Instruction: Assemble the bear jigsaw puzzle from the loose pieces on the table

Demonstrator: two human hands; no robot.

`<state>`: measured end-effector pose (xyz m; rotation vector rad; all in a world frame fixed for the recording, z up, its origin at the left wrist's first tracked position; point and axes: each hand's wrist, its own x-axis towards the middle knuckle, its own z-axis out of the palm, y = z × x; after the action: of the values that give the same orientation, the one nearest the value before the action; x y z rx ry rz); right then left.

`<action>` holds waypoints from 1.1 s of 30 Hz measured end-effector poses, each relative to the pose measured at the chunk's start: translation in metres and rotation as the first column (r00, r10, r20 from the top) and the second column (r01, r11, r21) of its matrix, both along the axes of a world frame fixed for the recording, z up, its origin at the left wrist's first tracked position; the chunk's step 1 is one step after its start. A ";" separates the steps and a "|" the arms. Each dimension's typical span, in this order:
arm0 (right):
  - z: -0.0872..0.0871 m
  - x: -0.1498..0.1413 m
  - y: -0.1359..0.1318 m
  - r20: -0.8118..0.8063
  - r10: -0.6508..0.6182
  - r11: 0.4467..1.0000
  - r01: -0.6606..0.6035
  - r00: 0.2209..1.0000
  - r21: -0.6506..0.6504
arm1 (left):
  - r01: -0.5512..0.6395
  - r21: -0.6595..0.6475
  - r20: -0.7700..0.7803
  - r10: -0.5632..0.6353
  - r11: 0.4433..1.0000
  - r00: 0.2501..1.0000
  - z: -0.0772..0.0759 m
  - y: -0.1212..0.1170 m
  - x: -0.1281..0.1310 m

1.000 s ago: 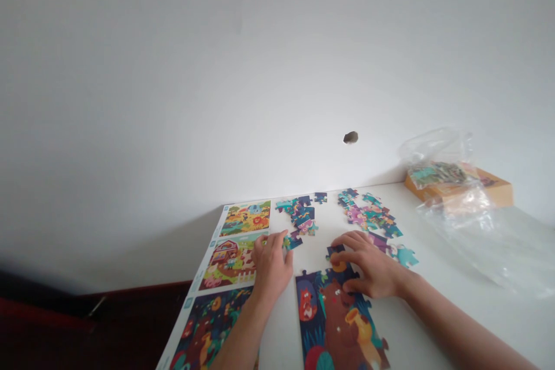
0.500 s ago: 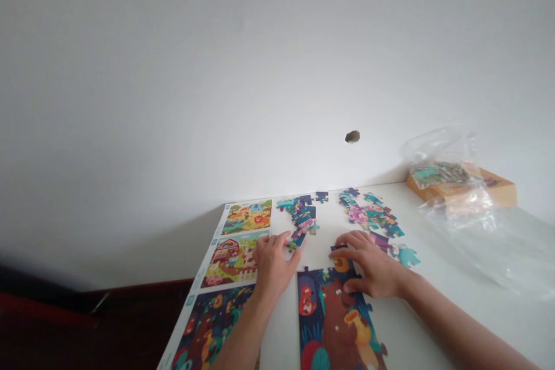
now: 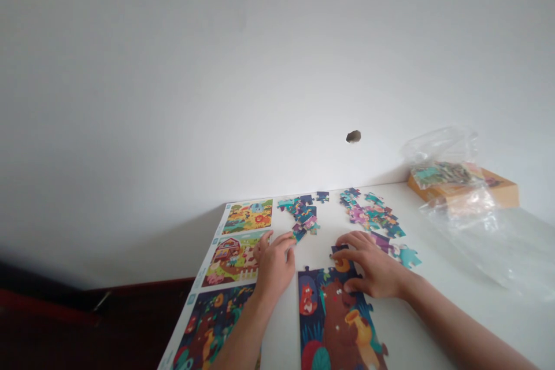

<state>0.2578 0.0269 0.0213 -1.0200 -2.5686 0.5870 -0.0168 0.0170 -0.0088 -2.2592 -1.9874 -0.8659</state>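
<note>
A partly assembled jigsaw puzzle (image 3: 336, 324) with a brown bear and a fox lies at the front of the white table. My right hand (image 3: 370, 266) rests at its upper right with fingers spread. The index finger lies across a dark puzzle piece with an orange shape (image 3: 342, 266) at the top edge, and the thumb touches the bear section. My left hand (image 3: 276, 263) is to the left of the puzzle, fingers apart and slightly bent. Its fingertips reach the lower end of a heap of loose puzzle pieces (image 3: 306, 214); the exact contact is hidden.
A second heap of pieces (image 3: 368, 213) lies at the back right, with purple and teal pieces (image 3: 407, 255) beside my right hand. A printed picture sheet (image 3: 229, 259) runs along the left edge. Clear plastic bags (image 3: 468, 202) cover an orange box (image 3: 505, 188) near the wall.
The fingers of my left hand have shifted slightly, with the thumb drawn back closer to the hand. The lowest loose pieces near it have moved or become covered. My right hand stays put.
</note>
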 end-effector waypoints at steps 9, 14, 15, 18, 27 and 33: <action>-0.003 0.002 0.002 0.015 -0.026 0.996 0.024 1.000 0.087 | 0.420 -0.125 0.056 -0.416 0.899 0.908 0.024 -0.014 0.009; -0.018 0.015 0.014 -0.003 -0.558 0.793 0.535 0.830 0.291 | 0.548 -0.263 0.113 -0.539 0.794 0.835 0.024 -0.018 0.015; -0.021 0.018 0.017 0.005 -0.671 0.705 0.635 0.742 0.317 | 0.545 -0.268 0.116 -0.535 0.795 0.837 0.023 -0.018 0.015; -0.027 0.028 0.023 0.069 -0.819 0.554 0.752 0.570 0.358 | 0.537 -0.279 0.118 -0.527 0.796 0.842 0.022 -0.017 0.015; -0.033 0.026 0.024 0.133 -0.792 0.603 0.730 0.595 0.322 | 0.546 -0.296 0.145 -0.528 0.784 0.837 0.022 -0.017 0.015; -0.027 0.023 0.023 0.181 -0.786 0.618 0.740 0.592 0.264 | 0.550 -0.308 0.160 -0.528 0.776 0.834 0.022 -0.016 0.014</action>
<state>0.2806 0.0499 -0.0060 -2.0873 -1.9850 -0.0222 -0.0029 0.0005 0.0130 -3.1349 -1.6136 -0.6438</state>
